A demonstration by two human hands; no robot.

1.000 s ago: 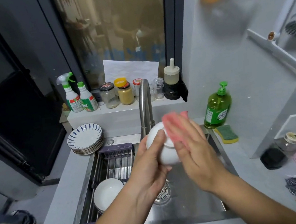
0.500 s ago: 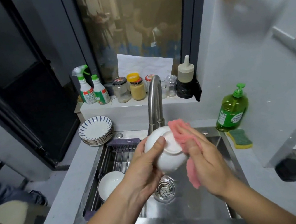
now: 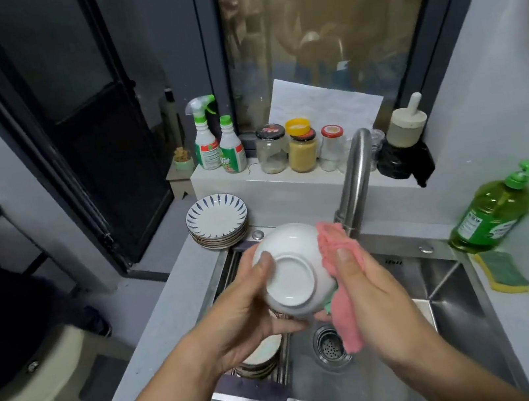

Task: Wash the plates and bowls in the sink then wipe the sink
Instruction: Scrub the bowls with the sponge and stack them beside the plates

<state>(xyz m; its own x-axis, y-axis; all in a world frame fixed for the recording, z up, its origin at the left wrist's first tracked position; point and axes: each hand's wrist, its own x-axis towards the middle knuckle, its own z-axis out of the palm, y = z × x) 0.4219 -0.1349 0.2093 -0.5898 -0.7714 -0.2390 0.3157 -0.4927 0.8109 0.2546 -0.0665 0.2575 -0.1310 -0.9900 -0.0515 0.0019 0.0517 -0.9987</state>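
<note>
A white bowl (image 3: 293, 268) is held over the steel sink (image 3: 445, 303), turned so its foot ring faces me. My left hand (image 3: 249, 310) grips it from the left, thumb on the base. My right hand (image 3: 371, 291) holds a pink cloth (image 3: 343, 312) against the bowl's right side, thumb pressing the cloth onto it. Below my left hand, stacked bowls (image 3: 263, 356) sit in the sink's drain rack, partly hidden. A stack of blue-striped plates (image 3: 217, 220) stands on the counter at the sink's back left corner.
The curved faucet (image 3: 356, 178) rises just behind the bowl. A green soap bottle (image 3: 490, 213) and a green-yellow sponge (image 3: 503, 273) lie right of the sink. Spray bottles (image 3: 218, 145) and jars (image 3: 301, 149) line the ledge. The drain strainer (image 3: 329, 346) is below the cloth.
The bowl has been turned so its base faces me, and the cloth has shifted from the base round to the bowl's right side. My view has swung leftward.
</note>
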